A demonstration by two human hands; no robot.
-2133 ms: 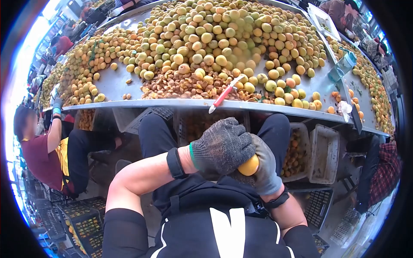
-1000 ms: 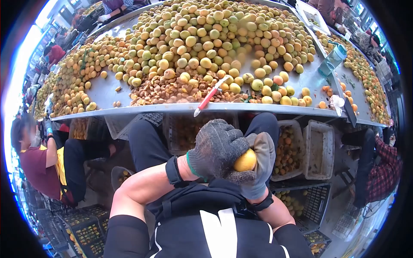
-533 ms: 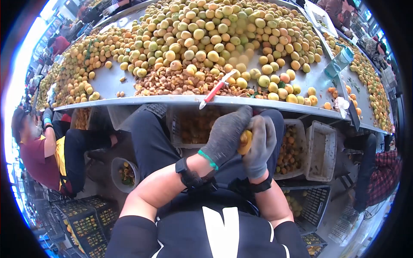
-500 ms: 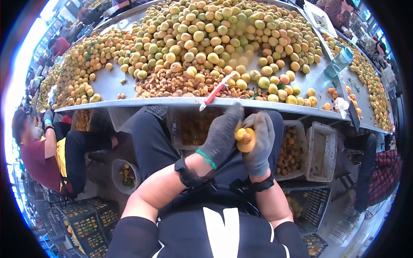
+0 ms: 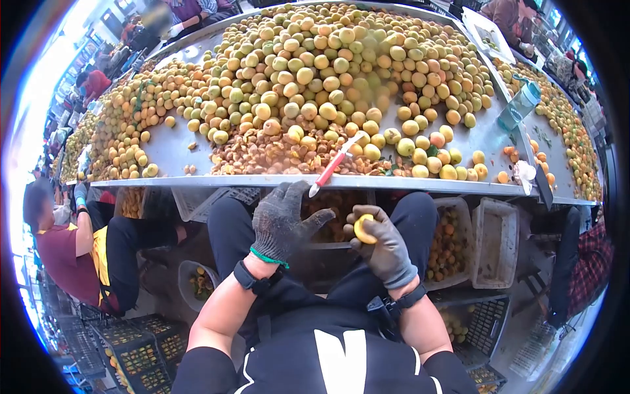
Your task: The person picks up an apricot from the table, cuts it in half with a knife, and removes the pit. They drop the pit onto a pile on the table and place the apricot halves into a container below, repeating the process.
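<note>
My gloved left hand is just below the table's front edge, its fingers spread and nothing visible in it. In front of my right thigh, my gloved right hand is closed around a yellow piece of apricot, partly hidden by the fingers. A red-handled knife-like tool with a pale tip lies across the table edge, near my left fingertips. Behind it spreads a heap of brown apricot pits, with a large pile of whole apricots beyond.
Under the table edge stand a crate of apricots and a white bin. A bucket is on the floor at left. A water bottle stands on the table at right. A seated person works at left.
My hands have separated; the left has moved left toward the table edge and spread its fingers. My right hand has moved slightly lower, still holding apricot. The view has shifted slightly.
</note>
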